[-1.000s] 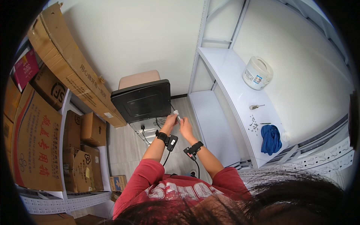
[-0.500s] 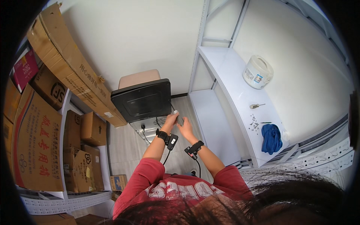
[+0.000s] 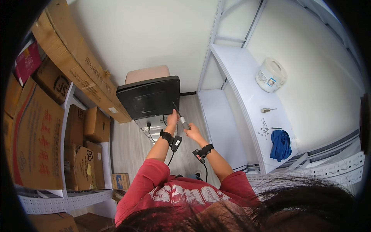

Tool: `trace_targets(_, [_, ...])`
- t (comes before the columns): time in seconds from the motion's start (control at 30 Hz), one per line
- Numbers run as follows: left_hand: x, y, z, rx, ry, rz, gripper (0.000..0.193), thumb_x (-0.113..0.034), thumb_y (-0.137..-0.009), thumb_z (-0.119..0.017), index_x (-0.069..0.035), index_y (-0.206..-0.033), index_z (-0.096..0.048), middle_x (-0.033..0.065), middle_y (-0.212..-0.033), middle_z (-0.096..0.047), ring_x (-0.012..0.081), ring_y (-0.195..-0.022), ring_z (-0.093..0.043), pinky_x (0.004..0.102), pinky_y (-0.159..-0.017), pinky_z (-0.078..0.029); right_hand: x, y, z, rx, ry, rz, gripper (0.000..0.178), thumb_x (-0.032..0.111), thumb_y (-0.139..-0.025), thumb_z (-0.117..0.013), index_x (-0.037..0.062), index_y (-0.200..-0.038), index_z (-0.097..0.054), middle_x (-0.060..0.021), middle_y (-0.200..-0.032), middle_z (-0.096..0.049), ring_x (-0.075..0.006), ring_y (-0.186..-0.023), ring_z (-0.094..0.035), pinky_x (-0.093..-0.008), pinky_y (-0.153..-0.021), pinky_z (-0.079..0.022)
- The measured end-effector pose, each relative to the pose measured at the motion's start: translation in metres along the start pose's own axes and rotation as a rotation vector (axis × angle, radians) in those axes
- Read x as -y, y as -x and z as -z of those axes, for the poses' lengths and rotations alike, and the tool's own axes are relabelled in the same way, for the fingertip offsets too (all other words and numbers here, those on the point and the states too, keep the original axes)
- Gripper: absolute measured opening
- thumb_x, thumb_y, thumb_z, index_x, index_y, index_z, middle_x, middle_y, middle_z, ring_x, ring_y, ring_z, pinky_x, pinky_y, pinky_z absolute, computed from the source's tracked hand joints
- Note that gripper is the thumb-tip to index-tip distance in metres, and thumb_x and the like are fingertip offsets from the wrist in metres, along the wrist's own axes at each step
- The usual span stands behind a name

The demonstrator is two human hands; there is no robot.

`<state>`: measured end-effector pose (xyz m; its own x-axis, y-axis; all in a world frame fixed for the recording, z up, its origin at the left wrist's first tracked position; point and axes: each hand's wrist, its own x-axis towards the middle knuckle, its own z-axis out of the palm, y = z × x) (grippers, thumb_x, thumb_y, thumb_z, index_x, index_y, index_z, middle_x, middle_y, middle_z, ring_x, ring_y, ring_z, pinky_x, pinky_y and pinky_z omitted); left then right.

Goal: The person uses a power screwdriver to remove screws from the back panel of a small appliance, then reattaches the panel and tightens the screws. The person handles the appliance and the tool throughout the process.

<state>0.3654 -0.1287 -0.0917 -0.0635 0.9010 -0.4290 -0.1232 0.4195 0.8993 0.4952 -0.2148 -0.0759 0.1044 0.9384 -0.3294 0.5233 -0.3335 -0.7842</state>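
The screwdriver-like tool [image 3: 183, 121] sits between the person's two hands, just in front of the lower right part of the black panel [image 3: 148, 98], its thin dark shaft slanting up and to the left over the panel's face; whether the tip touches it cannot be told. The fingers of the right hand [image 3: 194, 133] are closed on the rear end of the grey handle. The left hand [image 3: 172, 119] is beside the shaft and the pale collar, below the panel's edge, its fingers bent, but whether they grasp the shaft or only rest near it cannot be made out. The tool looks light enough for one hand, stiff along its whole length and hard to damage; the thick handle is likely the surest place to take hold, while the slim shaft would probably slip or turn under the fingers and suits only light steadying. The panel seems rigid and broader, probably a smooth, rather slippery face, so its rim should offer the better hold. To the right, on the white shelf [image 3: 239, 63], lie a white tub [image 3: 271, 75], a smaller screwdriver [image 3: 266, 110], scattered small pieces [image 3: 264, 128] and a blue bundle [image 3: 281, 145], which looks soft.
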Motion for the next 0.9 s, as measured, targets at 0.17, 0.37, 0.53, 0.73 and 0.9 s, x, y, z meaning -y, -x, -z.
trace_targets(0.17, [0.003, -0.042, 0.051, -0.317, 0.117, -0.188, 0.047, -0.040, -0.095, -0.041, -0.001, -0.079, -0.063, 0.0086, -0.062, -0.063, 0.0170, -0.056, -0.058, 0.0327, -0.058, -0.045, 0.019, 0.017, -0.020, 0.032, 0.074, 0.160, 0.042, 0.019, -0.069, -0.071, 0.0038, -0.104, -0.051, -0.0194, -0.097, -0.063, -0.0353, -0.093, -0.061, -0.0410, -0.079, -0.047])
trace_targets(0.37, [0.003, -0.038, 0.058, -0.317, 0.147, -0.287, 0.033, -0.025, -0.095, -0.047, 0.000, -0.079, -0.063, 0.0082, -0.062, -0.064, 0.0150, -0.055, -0.060, 0.0295, -0.054, -0.045, 0.001, 0.015, -0.017, 0.067, 0.096, 0.163, 0.046, 0.015, -0.067, -0.072, 0.0045, -0.105, -0.049, -0.0170, -0.097, -0.061, -0.0316, -0.091, -0.060, -0.0393, -0.078, -0.047])
trace_targets(0.53, [0.008, -0.029, 0.068, -0.290, 0.202, -0.269, 0.029, -0.020, -0.095, -0.049, -0.001, -0.077, -0.062, 0.0063, -0.062, -0.063, 0.0125, -0.054, -0.058, 0.0261, -0.050, -0.044, -0.010, 0.012, -0.021, 0.095, 0.099, 0.174, 0.046, 0.011, -0.065, -0.075, 0.0049, -0.101, -0.047, -0.0151, -0.097, -0.060, -0.0297, -0.090, -0.059, -0.0387, -0.078, -0.046])
trace_targets(0.73, [0.022, -0.042, 0.131, -0.439, 0.245, -0.289, 0.027, -0.021, -0.095, -0.048, -0.003, -0.078, -0.058, 0.0042, -0.063, -0.060, 0.0110, -0.052, -0.053, 0.0246, -0.048, -0.041, -0.016, 0.018, -0.040, 0.090, 0.170, 0.247, 0.041, 0.007, -0.066, -0.069, 0.0068, -0.099, -0.046, -0.0183, -0.088, -0.060, -0.0376, -0.085, -0.059, -0.0423, -0.073, -0.046])
trace_targets(0.9, [0.041, -0.026, 0.142, -0.254, 0.367, -0.172, 0.018, -0.011, -0.088, -0.041, -0.004, -0.077, -0.055, 0.0058, -0.064, -0.059, 0.0117, -0.049, -0.048, 0.0255, -0.045, -0.038, -0.014, 0.015, -0.066, 0.055, 0.160, 0.139, 0.040, 0.003, -0.067, -0.065, 0.0043, -0.101, -0.043, -0.0215, -0.090, -0.059, -0.0391, -0.087, -0.059, -0.0436, -0.074, -0.045])
